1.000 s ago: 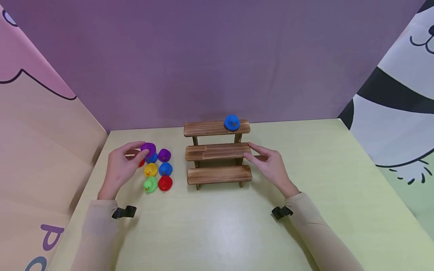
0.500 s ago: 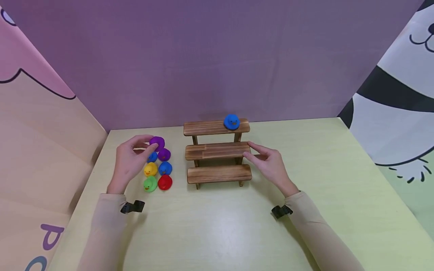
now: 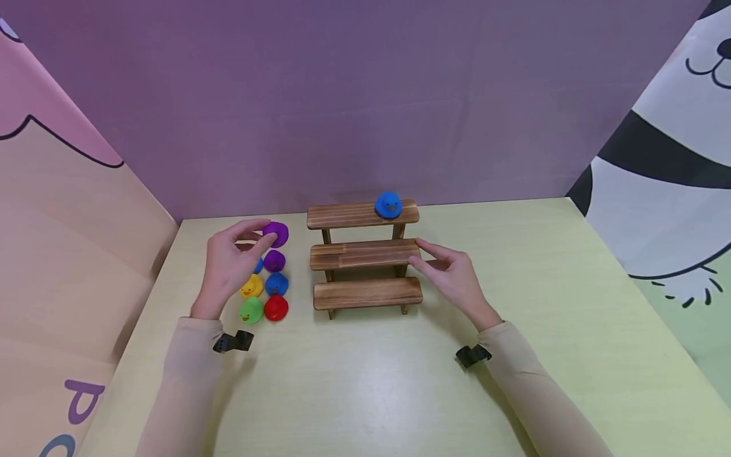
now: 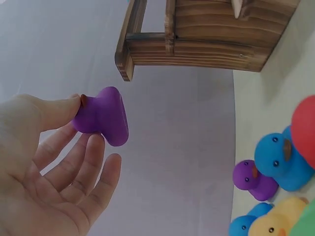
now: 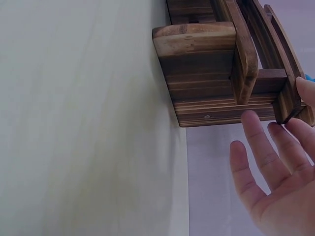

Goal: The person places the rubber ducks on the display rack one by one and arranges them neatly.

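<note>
Pinched between thumb and fingers of my left hand (image 3: 231,263) is a purple rubber duck (image 3: 276,235), raised above the other ducks. The left wrist view shows this purple duck (image 4: 106,115) on its side, its flat base facing right. A three-tier wooden stand (image 3: 368,294) stands at the middle of the table. My right hand (image 3: 454,276) grips the right end of its middle shelf, thumb at the front edge and index finger at the back. In the right wrist view the other fingers (image 5: 266,147) extend beside the stand's end. A blue duck (image 3: 389,206) sits on the top shelf, toward the right.
Left of the stand, ducks stand grouped on the table (image 3: 365,381): purple (image 3: 275,261), blue (image 3: 276,284), yellow (image 3: 252,287), green (image 3: 251,310) and red (image 3: 276,308). Another blue duck (image 3: 259,265) is partly hidden by my left hand. A purple wall (image 3: 365,114) rises behind the table.
My left hand has carried the purple duck to the right and farther back, away from the group. My right hand has stayed on the middle shelf's end.
</note>
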`<action>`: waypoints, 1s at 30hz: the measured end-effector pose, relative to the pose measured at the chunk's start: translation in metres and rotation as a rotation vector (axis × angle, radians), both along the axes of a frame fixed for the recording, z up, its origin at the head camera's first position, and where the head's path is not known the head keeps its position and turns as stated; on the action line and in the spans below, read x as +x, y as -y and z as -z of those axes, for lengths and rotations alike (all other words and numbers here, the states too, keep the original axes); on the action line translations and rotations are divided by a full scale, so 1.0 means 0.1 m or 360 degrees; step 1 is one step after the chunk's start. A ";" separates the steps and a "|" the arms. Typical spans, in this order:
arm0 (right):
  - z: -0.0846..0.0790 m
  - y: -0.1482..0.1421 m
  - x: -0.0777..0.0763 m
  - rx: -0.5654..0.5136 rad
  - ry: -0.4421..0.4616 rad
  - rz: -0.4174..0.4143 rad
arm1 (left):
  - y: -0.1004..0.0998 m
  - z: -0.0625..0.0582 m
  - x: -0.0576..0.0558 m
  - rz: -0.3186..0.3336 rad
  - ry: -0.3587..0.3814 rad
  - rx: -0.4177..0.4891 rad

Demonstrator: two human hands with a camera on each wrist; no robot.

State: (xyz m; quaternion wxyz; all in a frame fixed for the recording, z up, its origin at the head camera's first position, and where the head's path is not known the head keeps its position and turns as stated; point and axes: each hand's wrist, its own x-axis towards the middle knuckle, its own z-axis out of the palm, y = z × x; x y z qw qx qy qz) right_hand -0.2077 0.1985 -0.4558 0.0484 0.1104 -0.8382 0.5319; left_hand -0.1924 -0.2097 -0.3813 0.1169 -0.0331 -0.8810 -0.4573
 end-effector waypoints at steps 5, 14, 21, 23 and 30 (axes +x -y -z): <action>-0.03 -0.01 0.01 0.0015 -0.0028 -0.0019 | -0.06 -0.04 -0.02 0.0017 -0.0004 0.0000; -0.04 0.03 0.01 0.0053 0.0038 -0.0005 | -0.17 -0.10 -0.07 0.0010 -0.0067 0.0023; -0.01 0.06 0.01 0.0021 0.0033 0.0029 | -0.29 -0.13 -0.11 0.0049 -0.0102 0.0068; 0.00 0.06 0.01 0.0005 0.0021 0.0028 | -0.32 -0.15 -0.12 0.0062 -0.0122 0.0067; 0.02 0.06 0.01 -0.0037 -0.0012 0.0036 | -0.42 -0.23 -0.17 0.0121 -0.0169 0.0091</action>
